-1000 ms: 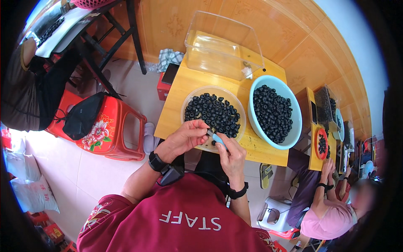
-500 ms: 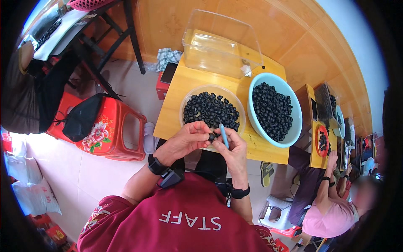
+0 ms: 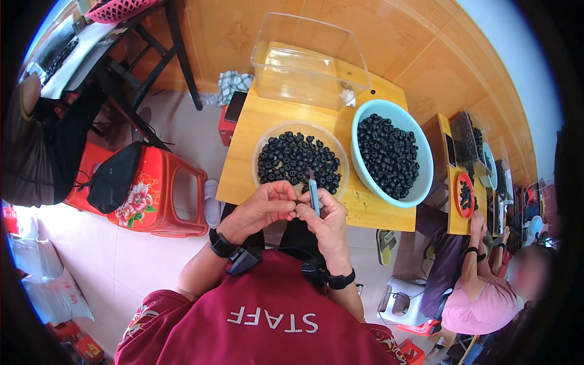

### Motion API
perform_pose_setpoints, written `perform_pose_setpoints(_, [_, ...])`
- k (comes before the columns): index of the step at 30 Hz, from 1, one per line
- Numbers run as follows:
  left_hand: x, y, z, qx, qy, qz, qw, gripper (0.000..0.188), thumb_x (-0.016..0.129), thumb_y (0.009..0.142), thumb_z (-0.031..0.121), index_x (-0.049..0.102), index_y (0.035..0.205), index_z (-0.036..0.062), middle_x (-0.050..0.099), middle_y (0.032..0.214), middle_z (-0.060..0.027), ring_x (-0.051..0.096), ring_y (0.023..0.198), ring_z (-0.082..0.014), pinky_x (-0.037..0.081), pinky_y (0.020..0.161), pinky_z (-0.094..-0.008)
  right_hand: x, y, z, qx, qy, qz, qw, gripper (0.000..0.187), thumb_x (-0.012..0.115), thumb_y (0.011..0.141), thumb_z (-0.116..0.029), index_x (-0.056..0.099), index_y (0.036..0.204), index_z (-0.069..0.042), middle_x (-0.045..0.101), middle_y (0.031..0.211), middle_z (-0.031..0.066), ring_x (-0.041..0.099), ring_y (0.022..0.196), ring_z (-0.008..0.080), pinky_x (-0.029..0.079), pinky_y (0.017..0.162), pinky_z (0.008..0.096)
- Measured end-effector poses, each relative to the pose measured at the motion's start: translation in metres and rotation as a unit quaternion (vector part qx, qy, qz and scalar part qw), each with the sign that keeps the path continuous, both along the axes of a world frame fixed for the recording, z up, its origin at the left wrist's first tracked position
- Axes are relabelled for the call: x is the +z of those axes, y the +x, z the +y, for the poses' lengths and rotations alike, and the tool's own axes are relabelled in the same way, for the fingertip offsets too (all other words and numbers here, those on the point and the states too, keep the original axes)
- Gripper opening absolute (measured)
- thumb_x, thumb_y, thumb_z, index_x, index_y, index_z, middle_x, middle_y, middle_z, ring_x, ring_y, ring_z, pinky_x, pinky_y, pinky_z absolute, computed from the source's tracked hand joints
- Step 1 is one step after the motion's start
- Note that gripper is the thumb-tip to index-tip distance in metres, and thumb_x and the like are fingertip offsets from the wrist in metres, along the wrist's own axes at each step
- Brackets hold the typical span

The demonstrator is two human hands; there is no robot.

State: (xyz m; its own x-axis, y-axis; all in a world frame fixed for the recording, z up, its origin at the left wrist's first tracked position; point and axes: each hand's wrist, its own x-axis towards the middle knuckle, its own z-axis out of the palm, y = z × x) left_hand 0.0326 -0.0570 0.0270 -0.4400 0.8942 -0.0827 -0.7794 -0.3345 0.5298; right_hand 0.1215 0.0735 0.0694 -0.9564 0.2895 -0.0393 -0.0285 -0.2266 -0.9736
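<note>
My left hand (image 3: 258,210) is closed in a pinch above the near edge of the table, fingertips meeting those of my right hand (image 3: 325,225). The small round black piece in this pinch is almost wholly hidden by the fingers. A slim light-blue pen-shaped tool (image 3: 314,196) with a dark tip stands up out of my right hand, gripped by thumb and fingers. Just beyond both hands, a shallow clear round tray (image 3: 258,141) holds many round black pieces (image 3: 298,152), some showing a hole. To its right stands a deep light-blue basin (image 3: 426,176) heaped with similar pieces.
A clear rectangular bin (image 3: 310,61) stands at the back of the yellow table (image 3: 240,173). On the left are a red flowered stool (image 3: 161,191) and a black bag (image 3: 115,176). Another person in pink (image 3: 477,307) works at the right beside an orange-red tray (image 3: 459,201).
Both hands have dropped slightly toward me, and the fingertips have closed over the black piece, which showed plainly before. The tool has shifted a little left. The whole view has moved slightly.
</note>
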Motion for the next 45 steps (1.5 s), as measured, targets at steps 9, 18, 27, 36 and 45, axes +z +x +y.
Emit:
perform_pose_setpoints(9, [0.001,0.003,0.003,0.014,-0.034,0.027,0.999,0.014,0.061,0.084,0.008,0.054,0.096,0.0030,0.061,0.088,-0.0055,0.063,0.078,-0.0139,0.052,0.070,-0.0242,-0.006,0.004,0.004,-0.019,-0.026,-0.051,0.998,0.010,0.060,0.081,-0.005,0.056,0.089,-0.006,0.053,0.063,-0.0028,0.038,0.044,-0.0007,0.024,0.037,0.0154])
perform_pose_setpoints(18, [-0.002,-0.034,-0.012,0.167,-0.251,0.313,0.901,0.010,0.058,0.080,0.001,0.060,0.091,0.0001,0.062,0.083,-0.0039,0.061,0.076,-0.0116,0.050,0.070,-0.0245,0.004,-0.002,0.128,-0.318,0.267,-0.007,0.909,0.006,0.060,0.081,-0.008,0.057,0.084,-0.003,0.055,0.068,-0.0009,0.050,0.059,0.0054,0.039,0.053,0.0192])
perform_pose_setpoints(27, [-0.030,-0.020,0.015,-0.004,-0.338,0.686,0.644,0.017,0.058,0.073,0.010,0.063,0.085,-0.0008,0.060,0.086,-0.0170,0.057,0.084,-0.0349,0.045,0.076,-0.0409,0.014,-0.003,0.133,-0.321,0.537,-0.076,0.776,0.019,0.063,0.081,-0.012,0.060,0.095,0.001,0.058,0.067,0.0130,0.055,0.060,0.0171,0.043,0.056,0.0313])
perform_pose_setpoints(36, [-0.018,-0.025,0.013,-0.083,-0.299,0.716,0.626,0.020,0.058,0.073,0.012,0.062,0.089,-0.0007,0.058,0.087,-0.0170,0.057,0.086,-0.0336,0.045,0.075,-0.0409,-0.004,0.018,0.098,-0.297,0.478,-0.083,0.822,0.015,0.061,0.081,-0.008,0.062,0.091,0.004,0.061,0.075,0.0129,0.057,0.066,0.0192,0.045,0.062,0.0297])
perform_pose_setpoints(45, [-0.020,-0.023,0.008,-0.024,-0.244,0.702,0.669,0.023,0.060,0.070,0.000,0.063,0.092,0.0002,0.057,0.086,-0.0153,0.058,0.083,-0.0327,0.045,0.072,-0.0386,-0.020,0.021,0.091,-0.280,0.472,-0.038,0.835,0.014,0.062,0.081,-0.008,0.063,0.091,0.002,0.058,0.070,0.0074,0.050,0.061,0.0120,0.042,0.057,0.0260])
